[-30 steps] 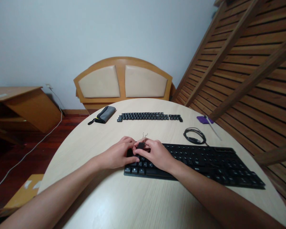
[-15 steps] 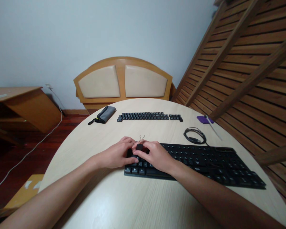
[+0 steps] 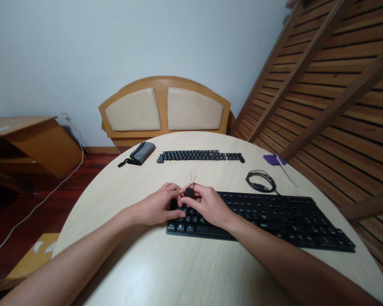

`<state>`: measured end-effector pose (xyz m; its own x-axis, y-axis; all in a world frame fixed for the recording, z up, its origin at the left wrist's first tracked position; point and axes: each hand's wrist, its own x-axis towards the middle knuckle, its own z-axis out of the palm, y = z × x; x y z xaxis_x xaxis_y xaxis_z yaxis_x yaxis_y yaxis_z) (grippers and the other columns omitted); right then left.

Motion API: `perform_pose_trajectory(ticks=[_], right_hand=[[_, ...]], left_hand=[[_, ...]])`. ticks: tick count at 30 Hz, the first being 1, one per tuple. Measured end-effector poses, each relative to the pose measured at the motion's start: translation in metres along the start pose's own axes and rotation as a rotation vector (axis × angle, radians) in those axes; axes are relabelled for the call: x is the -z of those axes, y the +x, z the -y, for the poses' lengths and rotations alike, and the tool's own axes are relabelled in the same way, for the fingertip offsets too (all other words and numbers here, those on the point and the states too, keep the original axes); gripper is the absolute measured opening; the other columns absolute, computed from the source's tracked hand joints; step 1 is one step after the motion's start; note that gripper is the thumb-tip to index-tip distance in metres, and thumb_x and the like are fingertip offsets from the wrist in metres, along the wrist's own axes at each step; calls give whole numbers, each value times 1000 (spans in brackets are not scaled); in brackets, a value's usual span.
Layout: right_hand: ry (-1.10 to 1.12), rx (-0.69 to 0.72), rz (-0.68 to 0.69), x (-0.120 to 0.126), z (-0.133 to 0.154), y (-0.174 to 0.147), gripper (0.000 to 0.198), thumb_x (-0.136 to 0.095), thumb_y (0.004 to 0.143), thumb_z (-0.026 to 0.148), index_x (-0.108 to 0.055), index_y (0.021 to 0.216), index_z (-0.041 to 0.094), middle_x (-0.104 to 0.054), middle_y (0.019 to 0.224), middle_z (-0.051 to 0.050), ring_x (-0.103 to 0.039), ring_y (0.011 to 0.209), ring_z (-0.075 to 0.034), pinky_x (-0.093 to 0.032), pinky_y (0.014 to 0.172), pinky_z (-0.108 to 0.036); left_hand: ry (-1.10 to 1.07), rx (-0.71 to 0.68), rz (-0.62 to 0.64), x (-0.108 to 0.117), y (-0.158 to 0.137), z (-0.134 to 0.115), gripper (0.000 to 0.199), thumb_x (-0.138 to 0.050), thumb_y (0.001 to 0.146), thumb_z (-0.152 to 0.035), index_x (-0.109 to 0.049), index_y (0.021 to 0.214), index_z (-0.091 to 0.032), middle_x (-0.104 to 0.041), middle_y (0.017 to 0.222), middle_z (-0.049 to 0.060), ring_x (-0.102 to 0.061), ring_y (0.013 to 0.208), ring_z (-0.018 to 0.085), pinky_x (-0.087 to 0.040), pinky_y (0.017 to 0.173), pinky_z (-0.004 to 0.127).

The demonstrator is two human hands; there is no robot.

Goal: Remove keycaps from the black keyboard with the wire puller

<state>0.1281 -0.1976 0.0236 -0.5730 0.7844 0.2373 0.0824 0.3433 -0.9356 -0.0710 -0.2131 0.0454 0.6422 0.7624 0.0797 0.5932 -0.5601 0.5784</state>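
A black computer keyboard (image 3: 268,221) lies across the right half of the table, many of its keys dark and hard to make out. My left hand (image 3: 158,204) grips its left end, thumb stretched over the keys and fingers at the back corner, partly hidden. Pinched in my right hand (image 3: 209,204) is a keycap puller (image 3: 189,192) with a black handle. Its two wire prongs (image 3: 193,178) point up and away, above the left keys. Whether a key is between my fingers cannot be seen.
Loose black keycaps (image 3: 191,155) stand in rows at the table's far side. A grey-and-black folded cloth or pouch (image 3: 141,153) is at left. To the right are a coiled cable (image 3: 261,182), a purple cloth (image 3: 271,160) and a thin stick-like tool (image 3: 285,171).
The keycap puller has tilted and shifted slightly right and away within my right hand, showing more of its handle. My left hand has hardly moved.
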Motion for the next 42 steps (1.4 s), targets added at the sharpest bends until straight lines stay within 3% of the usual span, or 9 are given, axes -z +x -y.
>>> perform_pose_trajectory(ticks=[14, 42], right_hand=[[160, -50, -15, -2, -4, 1, 14, -62, 86, 31, -63, 94, 19, -68, 84, -2, -66, 83, -18, -52, 77, -30], [179, -64, -48, -3, -2, 0, 24, -63, 85, 42, -64, 85, 17, -67, 78, -2, -67, 77, -18, -54, 76, -32]], left_hand=[[17, -1, 5, 0, 0, 0, 23, -66, 83, -34, -60, 100, -20, -58, 104, 6, -48, 109, 25, -40, 97, 40], [-65, 48, -32, -9, 1, 3, 18, -65, 84, -32, -65, 99, -22, -56, 107, 6, -46, 113, 26, -38, 102, 42]])
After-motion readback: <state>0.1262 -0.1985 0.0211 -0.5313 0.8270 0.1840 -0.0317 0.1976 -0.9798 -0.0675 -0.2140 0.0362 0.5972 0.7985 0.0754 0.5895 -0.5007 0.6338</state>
